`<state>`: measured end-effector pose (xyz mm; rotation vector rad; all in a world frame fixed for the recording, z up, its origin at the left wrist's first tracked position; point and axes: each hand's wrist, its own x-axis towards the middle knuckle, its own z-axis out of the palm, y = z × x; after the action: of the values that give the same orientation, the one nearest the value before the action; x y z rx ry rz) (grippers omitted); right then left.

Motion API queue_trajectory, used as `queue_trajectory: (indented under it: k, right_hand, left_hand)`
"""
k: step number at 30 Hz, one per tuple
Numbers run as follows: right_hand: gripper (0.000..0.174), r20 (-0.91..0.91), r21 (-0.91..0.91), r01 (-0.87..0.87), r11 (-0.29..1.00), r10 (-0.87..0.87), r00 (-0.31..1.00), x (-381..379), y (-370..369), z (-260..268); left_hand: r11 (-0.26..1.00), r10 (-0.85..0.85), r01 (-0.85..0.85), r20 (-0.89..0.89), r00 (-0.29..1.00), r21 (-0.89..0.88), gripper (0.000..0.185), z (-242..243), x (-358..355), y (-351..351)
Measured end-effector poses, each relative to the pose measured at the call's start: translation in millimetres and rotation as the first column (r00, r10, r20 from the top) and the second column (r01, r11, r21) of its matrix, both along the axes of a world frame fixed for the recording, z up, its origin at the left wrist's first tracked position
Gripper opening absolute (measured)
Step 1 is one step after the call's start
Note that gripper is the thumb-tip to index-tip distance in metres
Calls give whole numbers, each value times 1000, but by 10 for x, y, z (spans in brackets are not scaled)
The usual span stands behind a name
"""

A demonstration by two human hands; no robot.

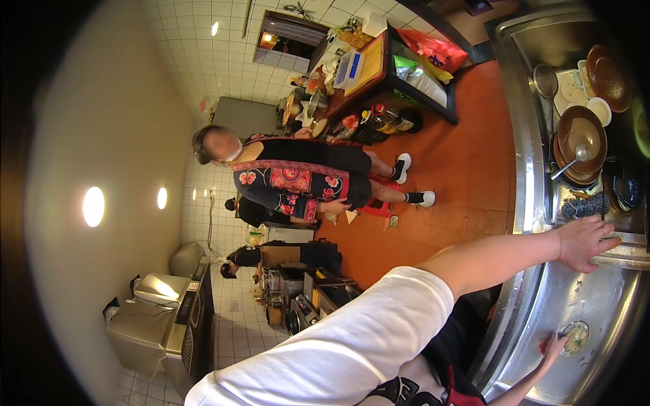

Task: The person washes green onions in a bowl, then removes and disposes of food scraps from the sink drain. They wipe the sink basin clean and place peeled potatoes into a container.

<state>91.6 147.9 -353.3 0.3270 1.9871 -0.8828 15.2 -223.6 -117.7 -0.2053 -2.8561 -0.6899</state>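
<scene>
The wide view is turned sideways. My left hand (586,243), with a ring on one finger, reaches over the metal divider (629,248) between two sink basins, fingers apart and back of the hand showing. My right hand (556,345) is low in the near stainless steel basin (548,299), at the rim of a round drain strainer (577,338) with pale and green food scraps. Something small and red is beside that hand; its grip is unclear. Brown bowls (581,134) with a metal spoon (581,152) are stacked in the other basin, near a long-handled ladle (546,81).
A person in an embroidered jacket (289,177) stands on the red tiled floor, holding a round object. Two people in dark clothes (249,256) work farther back. A prep table (376,66) holds a cutting board and containers, with bottles (386,119) below. Cooking equipment (304,299) stands behind.
</scene>
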Motion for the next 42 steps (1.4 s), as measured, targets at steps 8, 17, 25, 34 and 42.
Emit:
queue_trajectory:
  k: [8,17,25,34,42]
  right_hand:
    - [74,-111,-30,-55,998,51,993,54,238,-175]
    - [69,111,-7,218,976,-216,970,-66,177,-78]
    - [31,677,-353,933,67,-670,304,87,-8,158]
    - [61,299,-180,683,708,-622,724,-72,-539,578]
    - [41,-266,-14,210,978,-207,942,116,-370,485]
  left_hand:
    - [1000,-7,7,7,1000,12,85,-107,-18,-9]
    - [998,2,-4,43,999,61,80,50,-3,-15]
    - [996,-72,76,81,994,-41,69,92,-54,-7]
    - [1000,7,-7,119,993,0,69,291,-91,39]
    - [1000,-11,13,156,988,-12,71,315,-98,48]
